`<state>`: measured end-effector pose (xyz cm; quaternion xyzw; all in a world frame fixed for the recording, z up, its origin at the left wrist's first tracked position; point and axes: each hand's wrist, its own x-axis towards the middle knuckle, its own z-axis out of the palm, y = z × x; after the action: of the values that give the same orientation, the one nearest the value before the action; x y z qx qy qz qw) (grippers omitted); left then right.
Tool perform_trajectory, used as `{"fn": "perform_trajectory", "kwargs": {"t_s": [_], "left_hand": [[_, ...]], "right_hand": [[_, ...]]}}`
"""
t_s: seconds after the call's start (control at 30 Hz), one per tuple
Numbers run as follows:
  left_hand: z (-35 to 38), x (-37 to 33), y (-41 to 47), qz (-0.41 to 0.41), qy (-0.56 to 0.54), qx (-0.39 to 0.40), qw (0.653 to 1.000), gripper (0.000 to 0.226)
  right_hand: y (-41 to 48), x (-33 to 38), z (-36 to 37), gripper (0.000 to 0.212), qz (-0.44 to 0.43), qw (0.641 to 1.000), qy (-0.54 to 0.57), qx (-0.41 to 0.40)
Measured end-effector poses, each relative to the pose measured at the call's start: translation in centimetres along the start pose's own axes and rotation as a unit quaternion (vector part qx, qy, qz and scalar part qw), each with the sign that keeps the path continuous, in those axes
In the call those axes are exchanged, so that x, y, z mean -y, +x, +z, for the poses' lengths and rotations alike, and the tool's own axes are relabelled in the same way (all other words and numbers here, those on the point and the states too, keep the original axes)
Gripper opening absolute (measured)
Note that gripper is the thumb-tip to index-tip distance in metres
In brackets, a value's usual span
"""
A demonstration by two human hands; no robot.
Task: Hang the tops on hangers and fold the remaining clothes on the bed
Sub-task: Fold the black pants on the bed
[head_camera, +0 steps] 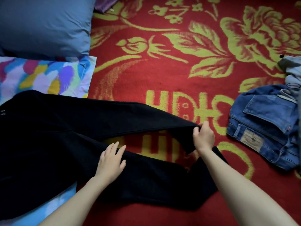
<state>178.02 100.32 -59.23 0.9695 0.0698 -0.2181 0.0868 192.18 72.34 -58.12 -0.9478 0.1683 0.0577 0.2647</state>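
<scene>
A: Where are the black trousers [57, 136]?

B: Spread across the red blanket [162, 70] with its yellow-green flowers. The waist lies to the left, over a multicoloured pillow [45, 75], and both legs run to the right. The cloth is so dark that seams and pockets are hard to make out, and the waist is cut off at the left edge.

A: And the hands?

B: The left hand [111, 160] lies flat on the near leg [154, 180], palm down, fingers straight and slightly spread. A ring [112, 144] shows on one finger. The right hand [203, 137] pinches the hem end of the far leg [130, 115] between thumb and curled fingers and holds it raised off the blanket. The right forearm hides part of the near leg's hem.

A: Anything else in view?

B: Blue jeans [263, 128] lie folded to the right, well apart from the trousers, with a leather patch facing up. A grey garment [291, 70] sits just beyond them, cut off by the right edge, so I cannot tell what kind it is. A blue pillow [45, 25] is at the far left. A scrap of purple cloth [105, 4] is cropped by the top edge.
</scene>
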Motion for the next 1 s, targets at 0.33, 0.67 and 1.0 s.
{"fn": "perform_trajectory", "kwargs": {"t_s": [0.33, 0.67, 1.0], "left_hand": [[-1.0, -1.2, 4.5, -0.012, -0.001, -0.133, 0.991, 0.037], [0.2, 1.6, 5.5, -0.099, 0.056, 0.107, 0.988, 0.071], [3.4, -0.1, 0.7, -0.039, 0.047, 0.02, 0.998, 0.074]], "right_hand": [[3.4, -7.0, -0.3, 0.02, -0.142, 0.956, -0.236, 0.098], [4.0, -4.6, 0.5, 0.049, 0.02, 0.946, -0.265, 0.187], [-1.9, -12.9, -2.0, 0.073, 0.06, 0.95, -0.24, 0.193]]}}
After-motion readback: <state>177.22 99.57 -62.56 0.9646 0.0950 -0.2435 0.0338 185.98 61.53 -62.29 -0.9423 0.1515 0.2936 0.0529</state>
